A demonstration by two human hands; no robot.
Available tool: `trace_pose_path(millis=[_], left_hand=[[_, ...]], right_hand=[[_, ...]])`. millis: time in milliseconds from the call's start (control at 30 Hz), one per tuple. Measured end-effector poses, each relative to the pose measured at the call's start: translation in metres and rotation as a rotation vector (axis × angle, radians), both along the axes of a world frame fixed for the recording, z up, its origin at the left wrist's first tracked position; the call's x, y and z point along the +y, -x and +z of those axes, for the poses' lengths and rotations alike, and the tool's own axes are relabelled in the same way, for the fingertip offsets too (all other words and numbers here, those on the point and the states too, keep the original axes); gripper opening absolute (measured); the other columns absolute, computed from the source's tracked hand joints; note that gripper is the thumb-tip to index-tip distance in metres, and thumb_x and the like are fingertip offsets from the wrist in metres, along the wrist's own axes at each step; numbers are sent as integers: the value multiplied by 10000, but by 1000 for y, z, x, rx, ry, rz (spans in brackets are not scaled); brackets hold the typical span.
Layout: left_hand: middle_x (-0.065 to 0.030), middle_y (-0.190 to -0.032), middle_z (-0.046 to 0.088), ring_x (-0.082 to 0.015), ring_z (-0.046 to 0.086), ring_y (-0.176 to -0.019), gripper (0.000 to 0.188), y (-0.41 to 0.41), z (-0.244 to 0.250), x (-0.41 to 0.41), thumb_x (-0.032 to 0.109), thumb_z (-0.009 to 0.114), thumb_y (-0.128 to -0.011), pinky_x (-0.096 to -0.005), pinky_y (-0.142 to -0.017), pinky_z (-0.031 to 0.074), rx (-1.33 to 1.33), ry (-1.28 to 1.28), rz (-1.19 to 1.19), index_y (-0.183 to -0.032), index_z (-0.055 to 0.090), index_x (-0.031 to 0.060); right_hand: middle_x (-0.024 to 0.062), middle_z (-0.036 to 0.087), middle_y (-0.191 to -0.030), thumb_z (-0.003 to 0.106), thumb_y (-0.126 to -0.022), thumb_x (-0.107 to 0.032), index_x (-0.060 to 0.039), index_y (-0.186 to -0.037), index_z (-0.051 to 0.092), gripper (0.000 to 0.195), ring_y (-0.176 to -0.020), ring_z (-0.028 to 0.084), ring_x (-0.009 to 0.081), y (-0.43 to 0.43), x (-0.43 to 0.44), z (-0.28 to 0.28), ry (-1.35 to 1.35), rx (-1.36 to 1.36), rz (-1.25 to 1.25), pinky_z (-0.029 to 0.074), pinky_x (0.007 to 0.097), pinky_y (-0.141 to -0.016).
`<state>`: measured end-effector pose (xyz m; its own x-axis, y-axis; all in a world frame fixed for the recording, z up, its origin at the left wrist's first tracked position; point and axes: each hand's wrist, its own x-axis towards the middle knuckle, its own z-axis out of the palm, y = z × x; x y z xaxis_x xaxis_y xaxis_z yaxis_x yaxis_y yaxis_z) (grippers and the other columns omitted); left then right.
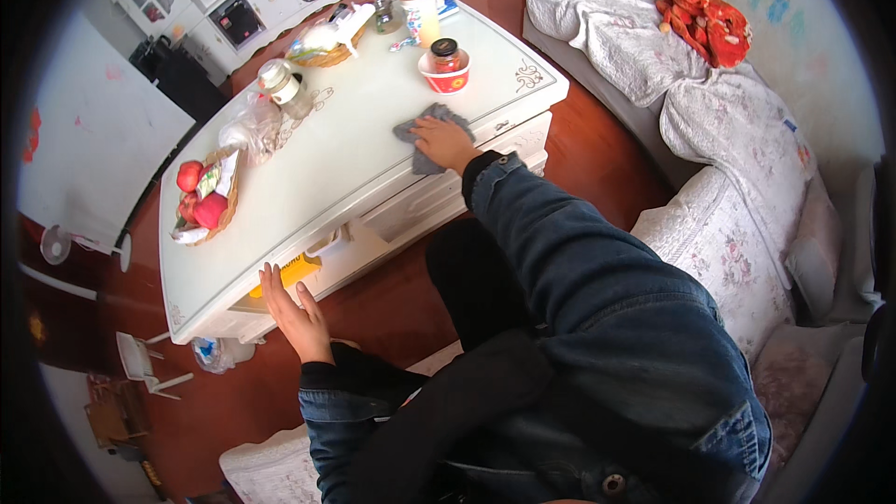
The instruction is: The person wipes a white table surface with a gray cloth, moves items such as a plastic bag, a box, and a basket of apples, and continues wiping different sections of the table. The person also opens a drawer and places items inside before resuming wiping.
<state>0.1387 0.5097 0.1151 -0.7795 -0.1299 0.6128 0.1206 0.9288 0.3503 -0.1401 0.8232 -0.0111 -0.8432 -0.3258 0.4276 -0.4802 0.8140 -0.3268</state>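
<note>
My right hand (443,142) lies over a grey cloth (427,162) at the front edge of a white coffee table (336,147), fingers spread across the fabric. Part of the cloth hangs over the edge. My left hand (297,318) is raised at the table's front side with its fingers apart and holds nothing. Behind that hand a yellow box (299,268) sits in the table's open compartment, partly hidden. Just beyond the cloth a dark-lidded jar (446,56) stands in a red and white paper bowl (448,81).
Along the tabletop are a fruit basket (225,206), a plastic bag (253,127), glass jars (283,87), another basket (329,56) and a straw tumbler (422,17). A covered sofa (714,224) flanks the right side. A white stool (140,360) stands at left.
</note>
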Motion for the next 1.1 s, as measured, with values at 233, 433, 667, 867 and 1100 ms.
trace_pose_path(millis=[233, 433, 667, 867, 1100], left_hand=[[-246, -1416, 440, -390, 420, -1311, 435, 81, -13, 99, 80, 591, -921, -434, -1090, 339, -101, -85, -121, -1323, 475, -38], [-265, -1395, 440, -415, 400, -1316, 557, 191, -28, 211, 120, 690, -829, -452, -1100, 342, -164, -60, -284, -1334, 478, 16], [-273, -1356, 455, -459, 456, -1242, 603, 308, -48, 288, 163, 743, -770, -472, -1034, 417, -165, -108, -157, -1309, 507, 27], [-246, -1242, 522, -411, 521, -1150, 464, 347, -59, 297, 118, 731, -746, -467, -975, 455, -187, -36, -180, -1171, 565, 32], [-165, -1035, 563, -379, 598, -893, 200, 364, -67, 269, 72, 662, -786, -441, -796, 505, -109, -79, -448, -956, 561, 39]], right_hand=[[42, 529, -1417, 494, -948, -332, -164, -1281, 611, 391, -1348, 441, 216, 29, 118, 3, 13, -3, -105, 311, 463, -1123], [34, 468, -1473, 496, -942, -362, -181, -1325, 571, 430, -1392, 384, 220, 67, 167, 16, 12, -80, -186, 283, 481, -1138], [31, 480, -1465, 501, -939, -361, -163, -1320, 588, 438, -1370, 409, 219, 73, 166, 16, 38, -40, -247, 273, 479, -1134], [49, 516, -1432, 524, -932, -335, -151, -1287, 613, 409, -1357, 429, 236, 76, 178, 19, 35, -42, -244, 291, 488, -1120], [55, 516, -1432, 527, -945, -299, -144, -1286, 611, 384, -1358, 430, 251, 81, 181, 23, 23, -29, -257, 306, 502, -1108]])
